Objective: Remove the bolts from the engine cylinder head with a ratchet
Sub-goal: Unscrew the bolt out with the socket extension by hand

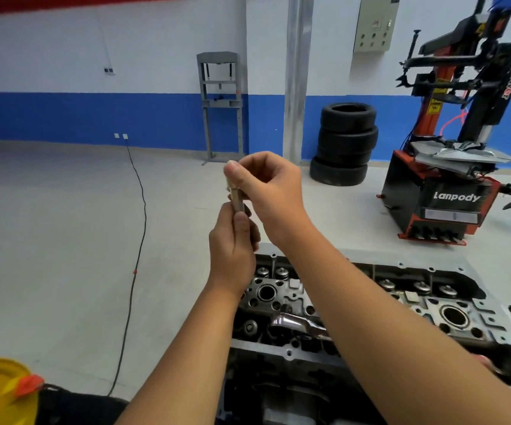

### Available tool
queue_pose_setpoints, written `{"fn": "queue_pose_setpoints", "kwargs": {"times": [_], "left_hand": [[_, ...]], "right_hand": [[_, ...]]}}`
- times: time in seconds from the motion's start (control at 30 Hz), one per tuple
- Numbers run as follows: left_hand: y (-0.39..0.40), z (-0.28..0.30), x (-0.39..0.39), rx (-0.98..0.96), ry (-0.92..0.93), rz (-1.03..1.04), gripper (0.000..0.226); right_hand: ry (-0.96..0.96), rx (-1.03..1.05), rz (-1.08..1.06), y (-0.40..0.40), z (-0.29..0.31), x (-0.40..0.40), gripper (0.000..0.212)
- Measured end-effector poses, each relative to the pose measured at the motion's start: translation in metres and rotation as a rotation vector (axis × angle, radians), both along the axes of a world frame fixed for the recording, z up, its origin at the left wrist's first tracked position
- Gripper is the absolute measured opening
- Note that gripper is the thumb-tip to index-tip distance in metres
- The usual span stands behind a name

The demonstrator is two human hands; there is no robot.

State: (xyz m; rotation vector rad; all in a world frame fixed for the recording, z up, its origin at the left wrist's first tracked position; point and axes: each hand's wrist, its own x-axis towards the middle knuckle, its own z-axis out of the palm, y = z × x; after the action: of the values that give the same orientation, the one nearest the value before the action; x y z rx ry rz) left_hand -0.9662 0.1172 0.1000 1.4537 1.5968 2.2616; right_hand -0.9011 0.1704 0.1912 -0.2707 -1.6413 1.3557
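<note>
Both hands pinch one bolt [236, 196] in the air above the far left end of the cylinder head [367, 305]. Right hand [271, 191] curls its thumb and fingers round the bolt's upper end, a tight grip with the knuckles bent; left hand [234, 246] holds the lower end between thumb and fingers from below. The bolt is a slim, dull metal rod, slightly tilted, partly hidden by the fingertips.

Beyond the cylinder head, to its far right, stands a red and black tyre changer [450, 167] with angular steel arms. Left of that machine, four smooth black rubber tyres [344, 145] are stacked against the blue-banded wall. The cylinder head itself is a long grey cast-metal block, rough and oily, pierced by round bores and small threaded holes, with valve springs in rows. On its near side lies the ratchet [298, 325], polished chrome with a rounded head, its handle passing under the right forearm. Left of the cylinder head, a thin black cable [139, 240] snakes across the pale floor.
</note>
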Motion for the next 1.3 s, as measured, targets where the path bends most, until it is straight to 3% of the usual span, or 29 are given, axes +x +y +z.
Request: {"fn": "queue_pose_setpoints", "kwargs": {"times": [0.13,0.2,0.33,0.47,0.5,0.57,0.7,0.93,1.03,1.17,1.3], "left_hand": [[0.002,-0.001,-0.004,-0.057,0.058,0.129,0.035],[0.001,-0.001,-0.005,-0.071,0.052,0.195,0.037],[-0.006,0.005,-0.001,-0.136,-0.015,0.286,0.031],[-0.017,0.005,0.0,-0.273,-0.059,0.129,0.018],[-0.022,0.003,0.0,-0.286,-0.053,0.109,0.024],[-0.03,-0.001,-0.001,-0.3,-0.042,0.146,0.033],[-0.034,-0.01,0.002,-0.197,-0.161,0.214,0.027],[-0.04,-0.007,0.014,-0.217,-0.25,0.17,0.019],[-0.038,-0.009,0.016,-0.282,-0.164,0.178,0.042],[-0.036,-0.007,0.009,-0.309,-0.066,0.333,0.027],[-0.035,-0.005,0.016,-0.311,-0.015,0.386,0.022]], "right_hand": [[0.098,-0.115,0.142,-0.002,-0.015,-0.006,0.018],[0.092,-0.132,0.175,-0.002,-0.015,-0.01,0.013],[0.001,-0.136,0.283,-0.004,-0.014,-0.013,0.025],[-0.012,-0.135,0.292,-0.006,-0.014,-0.008,0.028],[-0.013,-0.141,0.298,-0.007,-0.016,-0.007,0.024],[-0.009,-0.149,0.328,-0.009,-0.019,-0.005,0.018],[0.02,-0.179,0.398,-0.012,-0.027,-0.002,0.015],[-0.081,-0.155,0.37,-0.016,-0.024,0.004,0.015],[-0.077,-0.194,0.383,-0.012,-0.021,0.008,0.008],[-0.091,-0.183,0.383,-0.008,-0.019,0.005,0.009],[-0.05,-0.185,0.197,-0.003,-0.026,0.002,0.01]]}}
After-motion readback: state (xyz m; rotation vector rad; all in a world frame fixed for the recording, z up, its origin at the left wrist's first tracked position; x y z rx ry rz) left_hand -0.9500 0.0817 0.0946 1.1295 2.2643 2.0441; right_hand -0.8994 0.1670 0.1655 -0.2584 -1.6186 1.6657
